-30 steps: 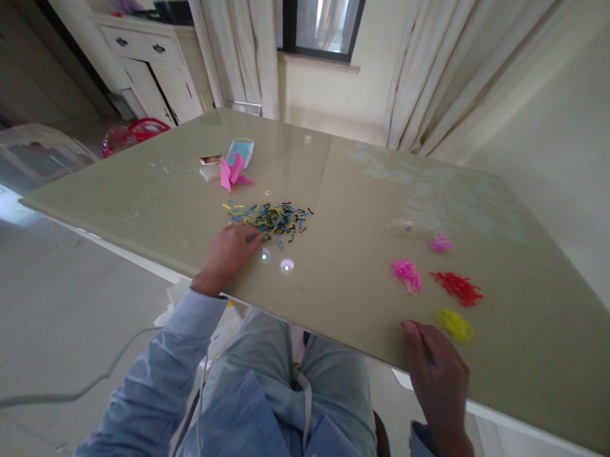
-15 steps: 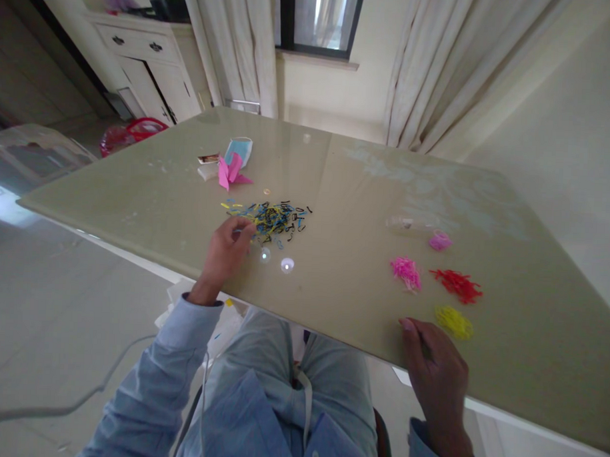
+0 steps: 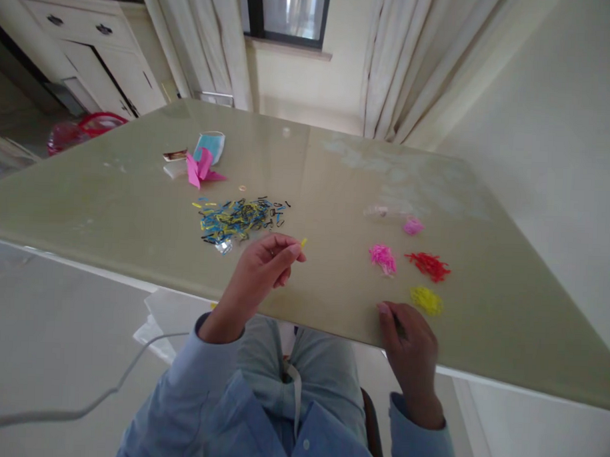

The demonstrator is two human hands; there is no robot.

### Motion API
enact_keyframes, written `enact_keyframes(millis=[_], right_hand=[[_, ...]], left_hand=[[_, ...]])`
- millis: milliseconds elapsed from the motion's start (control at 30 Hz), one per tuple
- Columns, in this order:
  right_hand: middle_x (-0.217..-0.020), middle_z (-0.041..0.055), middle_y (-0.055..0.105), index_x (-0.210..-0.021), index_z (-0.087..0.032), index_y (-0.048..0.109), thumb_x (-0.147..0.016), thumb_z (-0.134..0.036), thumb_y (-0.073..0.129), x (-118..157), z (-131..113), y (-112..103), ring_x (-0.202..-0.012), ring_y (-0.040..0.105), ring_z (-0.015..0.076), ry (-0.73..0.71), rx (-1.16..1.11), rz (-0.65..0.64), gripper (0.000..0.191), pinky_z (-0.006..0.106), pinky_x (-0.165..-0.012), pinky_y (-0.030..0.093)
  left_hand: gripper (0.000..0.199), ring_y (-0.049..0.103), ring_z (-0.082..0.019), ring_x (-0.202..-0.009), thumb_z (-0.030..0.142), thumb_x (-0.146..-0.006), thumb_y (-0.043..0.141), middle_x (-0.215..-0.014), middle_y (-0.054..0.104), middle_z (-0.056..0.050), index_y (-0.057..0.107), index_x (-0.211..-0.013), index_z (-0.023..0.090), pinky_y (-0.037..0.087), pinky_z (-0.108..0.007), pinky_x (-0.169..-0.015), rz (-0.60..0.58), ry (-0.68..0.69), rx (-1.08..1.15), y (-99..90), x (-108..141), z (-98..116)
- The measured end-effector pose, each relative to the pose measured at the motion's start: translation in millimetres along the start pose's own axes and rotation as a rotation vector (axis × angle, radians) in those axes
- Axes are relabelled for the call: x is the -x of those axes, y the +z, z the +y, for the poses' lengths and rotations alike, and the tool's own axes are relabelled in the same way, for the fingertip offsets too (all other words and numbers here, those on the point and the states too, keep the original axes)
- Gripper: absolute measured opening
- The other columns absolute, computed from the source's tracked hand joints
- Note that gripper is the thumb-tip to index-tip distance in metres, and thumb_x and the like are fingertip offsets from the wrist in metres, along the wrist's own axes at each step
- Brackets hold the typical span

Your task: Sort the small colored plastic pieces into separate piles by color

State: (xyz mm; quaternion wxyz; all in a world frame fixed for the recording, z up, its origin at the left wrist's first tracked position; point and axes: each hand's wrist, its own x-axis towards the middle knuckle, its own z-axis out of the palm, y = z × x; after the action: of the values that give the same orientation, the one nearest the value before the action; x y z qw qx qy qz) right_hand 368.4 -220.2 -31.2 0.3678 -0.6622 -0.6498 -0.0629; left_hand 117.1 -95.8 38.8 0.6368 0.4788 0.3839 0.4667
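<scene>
My left hand (image 3: 268, 267) is raised over the table, thumb and fingertips pinched on a small yellow rubber band (image 3: 304, 242). Behind it lies a mixed pile of black, blue and yellow rubber bands (image 3: 240, 216). At the table's front edge rests my right hand (image 3: 408, 339), fingers curled and thumb against the index finger; whatever they may hold is hidden. Just beyond that hand sits a yellow pile of bands (image 3: 426, 300). A red pile (image 3: 428, 266) and a pink pile (image 3: 383, 257) lie farther back.
A clear plastic tube or bag (image 3: 385, 211) lies at the right, near a pinkish-purple bundle (image 3: 414, 225). Back left are a pink folded paper (image 3: 202, 168), a blue face mask (image 3: 210, 145) and a small brown packet (image 3: 175, 155). A grey cable (image 3: 99, 398) hangs at lower left.
My left hand has lifted away from the mixed pile and moved right, carrying a yellow rubber band. My right hand stays by the yellow pile. The view has shifted to the right.
</scene>
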Motion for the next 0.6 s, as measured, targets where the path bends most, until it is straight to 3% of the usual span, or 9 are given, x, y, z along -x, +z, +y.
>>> enact_keyframes(millis=[267, 600], right_hand=[[-0.074, 0.0028, 0.063, -0.084, -0.019, 0.062, -0.098, -0.023, 0.055, 1.3, -1.4, -0.1, -0.071, 0.056, 0.0167, 0.008, -0.030, 0.000, 0.017, 0.030, -0.070, 0.042], [-0.073, 0.0033, 0.063, -0.085, -0.019, 0.062, -0.098, -0.020, 0.054, 1.2, -3.3, -1.9, -0.071, 0.056, 0.0177, -0.005, -0.039, 0.002, 0.015, 0.030, -0.070, 0.042]], left_hand=[[0.019, 0.046, -0.001, -0.042, 0.032, -0.084, 0.075, -0.080, 0.073, -0.001, 0.072, -0.095, 0.018, 0.033, -0.013, -0.038, -0.076, 0.023, 0.126, 40.1, 10.9, -0.7], [0.018, 0.047, -0.001, -0.043, 0.031, -0.084, 0.076, -0.087, 0.076, -0.003, 0.074, -0.096, 0.019, 0.034, -0.012, -0.037, -0.081, -0.021, 0.144, 56.4, 10.8, -2.9]])
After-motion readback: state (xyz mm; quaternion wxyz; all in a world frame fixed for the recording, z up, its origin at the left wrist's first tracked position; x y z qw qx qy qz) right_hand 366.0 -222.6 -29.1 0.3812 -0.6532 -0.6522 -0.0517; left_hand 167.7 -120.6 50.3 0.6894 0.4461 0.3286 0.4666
